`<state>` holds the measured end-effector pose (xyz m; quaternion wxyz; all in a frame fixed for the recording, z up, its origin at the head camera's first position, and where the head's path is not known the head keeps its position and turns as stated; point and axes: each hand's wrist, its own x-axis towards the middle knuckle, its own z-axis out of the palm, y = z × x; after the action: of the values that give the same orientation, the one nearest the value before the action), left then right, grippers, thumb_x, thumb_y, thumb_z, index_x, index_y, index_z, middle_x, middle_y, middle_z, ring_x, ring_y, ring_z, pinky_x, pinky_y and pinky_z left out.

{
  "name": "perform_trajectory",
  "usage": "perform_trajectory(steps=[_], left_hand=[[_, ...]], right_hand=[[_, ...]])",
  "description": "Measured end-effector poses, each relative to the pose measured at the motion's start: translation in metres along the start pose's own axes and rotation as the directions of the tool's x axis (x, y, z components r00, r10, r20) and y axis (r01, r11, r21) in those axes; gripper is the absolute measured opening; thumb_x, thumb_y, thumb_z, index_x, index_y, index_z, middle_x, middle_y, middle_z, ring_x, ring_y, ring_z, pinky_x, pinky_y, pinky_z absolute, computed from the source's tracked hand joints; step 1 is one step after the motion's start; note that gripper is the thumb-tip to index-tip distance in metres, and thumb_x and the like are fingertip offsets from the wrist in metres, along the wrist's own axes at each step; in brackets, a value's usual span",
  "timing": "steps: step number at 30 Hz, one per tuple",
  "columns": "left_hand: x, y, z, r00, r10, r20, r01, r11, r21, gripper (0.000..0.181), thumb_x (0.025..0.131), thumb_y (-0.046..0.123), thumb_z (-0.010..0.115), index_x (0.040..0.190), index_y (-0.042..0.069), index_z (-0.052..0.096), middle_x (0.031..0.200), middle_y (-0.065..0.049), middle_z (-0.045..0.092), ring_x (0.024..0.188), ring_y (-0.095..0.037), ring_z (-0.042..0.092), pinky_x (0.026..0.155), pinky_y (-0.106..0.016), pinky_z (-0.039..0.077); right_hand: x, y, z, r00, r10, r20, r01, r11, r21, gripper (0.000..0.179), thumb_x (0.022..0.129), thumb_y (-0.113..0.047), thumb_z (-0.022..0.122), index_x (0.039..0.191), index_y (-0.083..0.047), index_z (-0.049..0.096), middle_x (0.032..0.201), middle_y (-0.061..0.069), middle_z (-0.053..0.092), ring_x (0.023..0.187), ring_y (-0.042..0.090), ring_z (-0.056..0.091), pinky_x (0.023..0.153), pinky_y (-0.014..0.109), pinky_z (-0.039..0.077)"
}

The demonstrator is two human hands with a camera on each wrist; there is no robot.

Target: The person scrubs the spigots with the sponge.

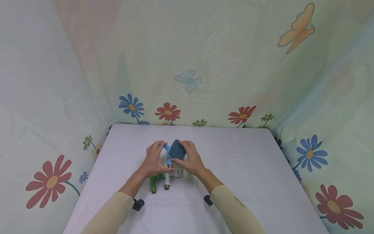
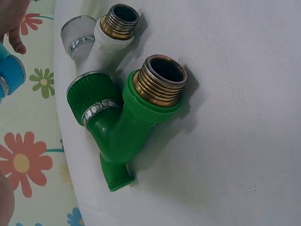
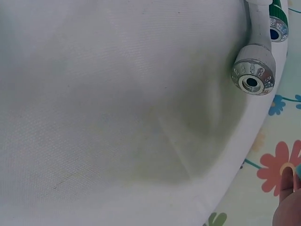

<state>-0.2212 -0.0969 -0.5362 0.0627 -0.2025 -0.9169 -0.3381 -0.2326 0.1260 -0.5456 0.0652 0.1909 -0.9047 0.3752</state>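
Note:
My left hand [image 1: 153,159] holds a light blue plastic tap [image 1: 168,155] above the table, fingers at its upper end and thumb near its brass-threaded end. In the left wrist view only the tap's ribbed blue knob [image 2: 11,75] shows at the edge. My right hand [image 1: 191,159] grips a dark teal, flat squarish piece [image 1: 177,150], a cloth or pad, against the tap; its material cannot be made out. Just below the hands lie a green tap [image 2: 124,117] and a white tap [image 2: 101,52], side by side, brass threads facing me.
The white-covered table [image 1: 248,182] stretches out on both sides of the hands. Behind and beside it hangs a flower and butterfly printed curtain [image 1: 216,65]. Black wrist camera mounts [image 1: 138,204] stick out under both forearms.

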Motion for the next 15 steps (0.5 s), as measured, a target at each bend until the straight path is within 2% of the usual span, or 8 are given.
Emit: perform_trajectory(steps=[10,15], left_hand=[[-0.0014,0.0028,0.0039,1.0,-0.014,0.007,0.014,1.0,-0.019,0.114,0.062,0.054,0.098,0.154,0.013,0.044,0.158,-0.011,0.041,0.149,-0.033,0.036,0.125,-0.061,0.022],[-0.0024,0.0043,0.0054,1.0,-0.019,0.019,0.019,1.0,-0.004,0.115,0.062,0.055,0.097,0.154,0.014,0.043,0.16,-0.011,0.039,0.15,-0.032,0.034,0.125,-0.061,0.022]], right_hand=[[0.0029,-0.0012,0.0007,0.998,0.064,0.002,-0.064,0.998,-0.013,0.082,0.087,-0.06,0.076,0.154,-0.025,0.045,0.152,0.01,0.046,0.134,0.032,0.051,0.108,0.056,0.052],[0.0044,-0.002,0.0002,0.994,0.106,-0.004,-0.106,0.994,-0.011,0.083,0.087,-0.062,0.075,0.155,-0.024,0.045,0.151,0.01,0.046,0.132,0.032,0.052,0.107,0.054,0.054]])
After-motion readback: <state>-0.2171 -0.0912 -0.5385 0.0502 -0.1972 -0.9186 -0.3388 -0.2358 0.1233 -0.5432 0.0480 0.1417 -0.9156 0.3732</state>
